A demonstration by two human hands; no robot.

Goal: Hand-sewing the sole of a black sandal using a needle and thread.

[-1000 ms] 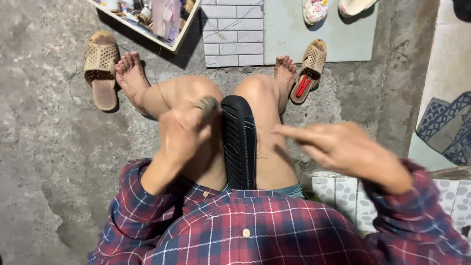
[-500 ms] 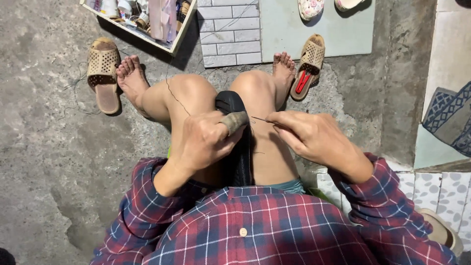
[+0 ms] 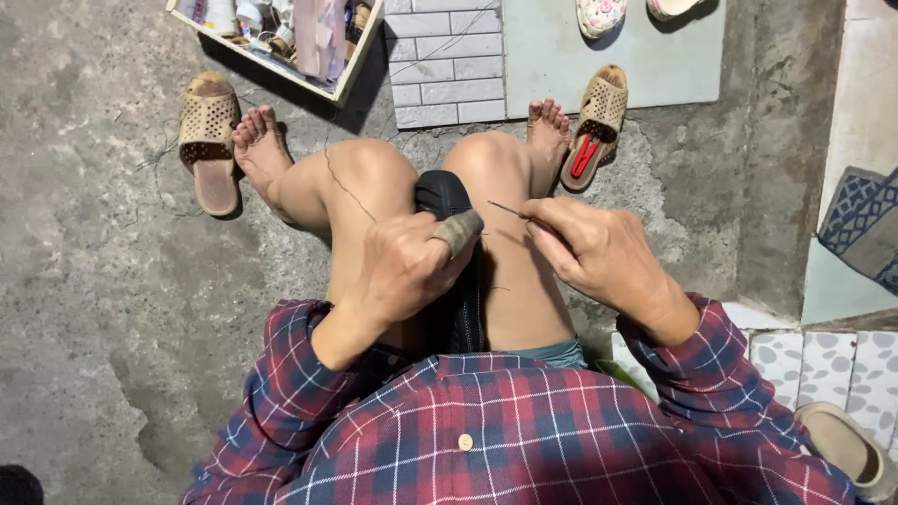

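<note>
Sitting over rough concrete floor [image 3: 103, 309], tile slabs [image 3: 449, 61] (sandals nearby)

The left hand [image 3: 402, 271] hides most of the black shoe [image 3: 449, 201].

Tan slipper [image 3: 210, 140], wooden box [image 3: 351, 70], brick-pattern tile [image 3: 447, 61], red clippers [image 3: 584, 155]

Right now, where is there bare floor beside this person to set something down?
Bare concrete lies wide open to the person's left, outside the tan sandal and below the wooden box. The green mat is mostly free. Between the knees it is crowded: left hand, black shoe, right hand pinching a needle.
</note>
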